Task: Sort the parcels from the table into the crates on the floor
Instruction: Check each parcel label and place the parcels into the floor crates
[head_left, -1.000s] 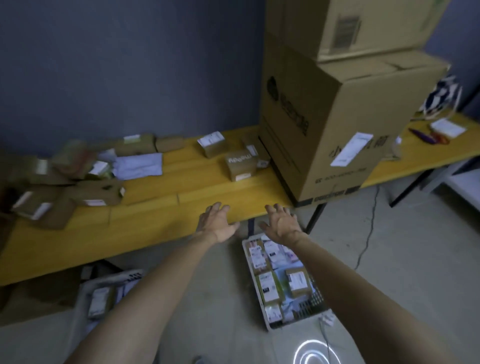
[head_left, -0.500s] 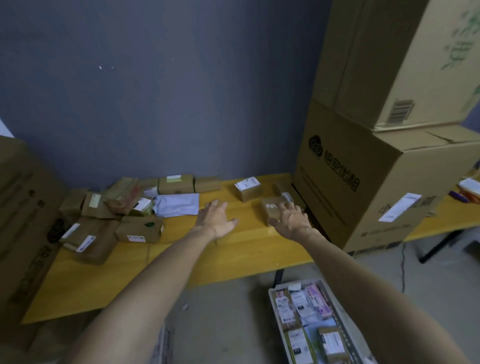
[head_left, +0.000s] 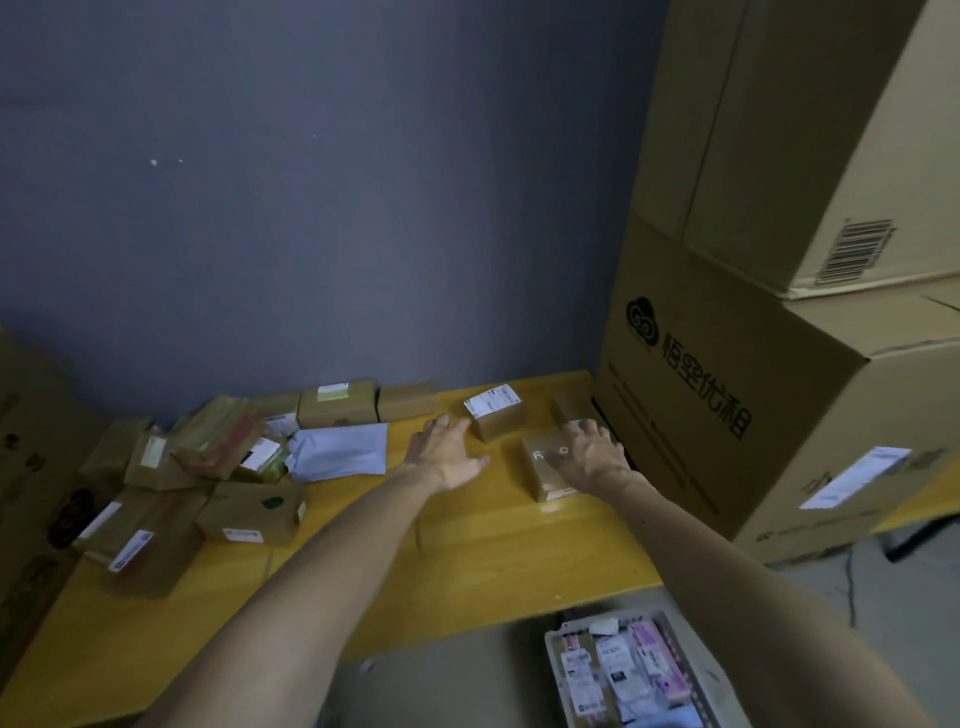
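Right hand (head_left: 592, 458) seemingly rests on the brown parcel (head_left: 543, 475), left hand (head_left: 448, 452) just beside.

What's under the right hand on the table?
A small brown parcel with white lettering lies under the right hand, which covers its right part. Part of the lettering is hidden; whether the hand grips it is unclear.

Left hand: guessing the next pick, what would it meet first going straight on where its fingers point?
Probably the white-labelled small box, just beyond the fingertips of the left hand; depth is unclear.
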